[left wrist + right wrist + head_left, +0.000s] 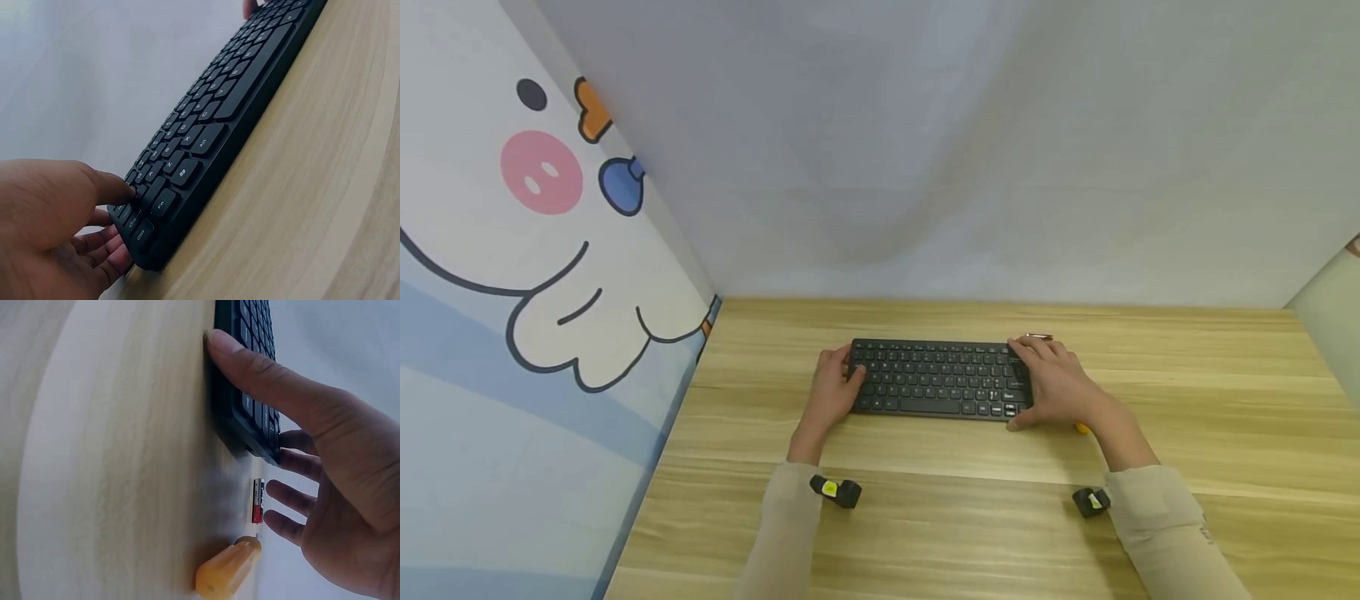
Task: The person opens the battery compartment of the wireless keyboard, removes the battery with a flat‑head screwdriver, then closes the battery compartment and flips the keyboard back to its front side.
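A black compact keyboard [940, 379] lies keys up and lengthwise across the wooden table, between both hands. My left hand [832, 387] grips its left end: in the left wrist view the thumb [115, 187] presses on the keys near the corner, while the fingers [103, 256] curl below the edge. At the other end, my right hand [1060, 385] spans the keyboard from front to back. Its thumb [250, 365] lies along the front edge in the right wrist view, and the index and middle fingers reach the back corner. The two lower fingers extend free of it.
Beyond the right hand lies a red and silver battery [257, 501]. A small orange-yellow handle [228, 569] rests on the table nearby, mostly covered by the hand in the head view. A pale curtain [970, 167] borders the table's back, and a cartoon-printed panel [512, 333] its left.
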A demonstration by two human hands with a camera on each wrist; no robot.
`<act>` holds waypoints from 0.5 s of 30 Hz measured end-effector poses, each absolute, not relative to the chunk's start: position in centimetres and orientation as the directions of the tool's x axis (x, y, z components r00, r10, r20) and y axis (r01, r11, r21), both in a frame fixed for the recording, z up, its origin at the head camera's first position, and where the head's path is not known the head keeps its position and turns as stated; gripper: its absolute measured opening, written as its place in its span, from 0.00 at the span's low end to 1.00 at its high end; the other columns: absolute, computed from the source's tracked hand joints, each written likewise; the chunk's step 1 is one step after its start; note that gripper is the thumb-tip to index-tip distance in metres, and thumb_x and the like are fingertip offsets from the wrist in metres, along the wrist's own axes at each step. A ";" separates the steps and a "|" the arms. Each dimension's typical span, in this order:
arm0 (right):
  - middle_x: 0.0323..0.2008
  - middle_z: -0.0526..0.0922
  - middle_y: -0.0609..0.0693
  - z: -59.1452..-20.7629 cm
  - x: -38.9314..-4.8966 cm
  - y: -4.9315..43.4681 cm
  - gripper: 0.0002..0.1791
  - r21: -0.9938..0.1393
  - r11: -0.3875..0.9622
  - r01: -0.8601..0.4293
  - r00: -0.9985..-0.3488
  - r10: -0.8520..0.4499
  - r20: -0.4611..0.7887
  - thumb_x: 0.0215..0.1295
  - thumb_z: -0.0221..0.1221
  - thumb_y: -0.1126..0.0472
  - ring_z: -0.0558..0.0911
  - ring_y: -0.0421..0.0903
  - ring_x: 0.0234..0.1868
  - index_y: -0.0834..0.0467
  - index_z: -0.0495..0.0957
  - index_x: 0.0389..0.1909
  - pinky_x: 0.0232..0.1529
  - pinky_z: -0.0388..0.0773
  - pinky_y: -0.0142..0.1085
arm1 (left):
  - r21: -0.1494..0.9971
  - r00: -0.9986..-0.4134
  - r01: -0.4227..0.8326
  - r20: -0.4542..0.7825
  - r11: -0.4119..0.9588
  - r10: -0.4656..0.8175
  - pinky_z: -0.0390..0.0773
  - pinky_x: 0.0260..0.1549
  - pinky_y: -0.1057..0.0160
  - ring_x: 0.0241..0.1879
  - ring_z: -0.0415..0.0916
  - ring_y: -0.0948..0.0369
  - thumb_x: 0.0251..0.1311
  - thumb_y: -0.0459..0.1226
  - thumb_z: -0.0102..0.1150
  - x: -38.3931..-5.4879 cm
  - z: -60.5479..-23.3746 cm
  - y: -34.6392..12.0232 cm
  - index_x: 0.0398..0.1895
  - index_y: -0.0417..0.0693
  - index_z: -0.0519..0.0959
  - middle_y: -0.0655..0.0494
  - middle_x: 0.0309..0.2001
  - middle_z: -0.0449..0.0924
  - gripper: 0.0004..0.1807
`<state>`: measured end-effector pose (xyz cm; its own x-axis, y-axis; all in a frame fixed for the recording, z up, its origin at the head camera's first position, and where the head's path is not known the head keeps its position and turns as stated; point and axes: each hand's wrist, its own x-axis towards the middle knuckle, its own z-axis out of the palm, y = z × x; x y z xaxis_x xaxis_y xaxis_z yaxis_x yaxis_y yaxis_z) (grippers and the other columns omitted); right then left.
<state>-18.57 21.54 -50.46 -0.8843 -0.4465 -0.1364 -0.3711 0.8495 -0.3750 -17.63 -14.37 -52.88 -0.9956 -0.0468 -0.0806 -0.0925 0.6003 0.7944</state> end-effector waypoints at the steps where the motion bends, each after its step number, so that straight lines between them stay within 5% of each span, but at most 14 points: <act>1: 0.77 0.59 0.66 -50.5 -18.5 21.6 0.72 -0.376 0.848 -0.374 -0.884 -0.448 -0.131 0.36 0.81 0.36 0.59 0.74 0.74 0.62 0.55 0.79 0.69 0.61 0.71 | 0.793 -0.996 -0.090 -0.077 0.603 -0.046 0.80 0.56 0.50 0.52 0.74 0.51 0.72 0.36 0.55 -17.6 -52.9 -14.4 0.75 0.33 0.64 0.39 0.58 0.70 0.31; 6: 0.77 0.59 0.64 -50.4 -18.2 21.8 0.67 -0.409 0.833 -0.373 -0.889 -0.447 -0.100 0.43 0.77 0.35 0.58 0.73 0.74 0.61 0.56 0.79 0.70 0.58 0.73 | 0.787 -0.997 -0.078 -0.065 0.612 -0.043 0.79 0.59 0.49 0.54 0.72 0.51 0.72 0.38 0.56 -17.5 -52.5 -14.6 0.76 0.37 0.62 0.40 0.59 0.70 0.33; 15: 0.79 0.57 0.62 -49.1 -17.7 21.3 0.50 -0.446 0.812 -0.377 -0.902 -0.431 -0.023 0.66 0.64 0.39 0.56 0.70 0.77 0.59 0.55 0.80 0.74 0.52 0.71 | 0.697 -0.999 0.007 0.033 0.717 -0.023 0.69 0.72 0.39 0.73 0.67 0.41 0.74 0.41 0.52 -17.2 -50.1 -14.0 0.77 0.43 0.62 0.37 0.73 0.64 0.31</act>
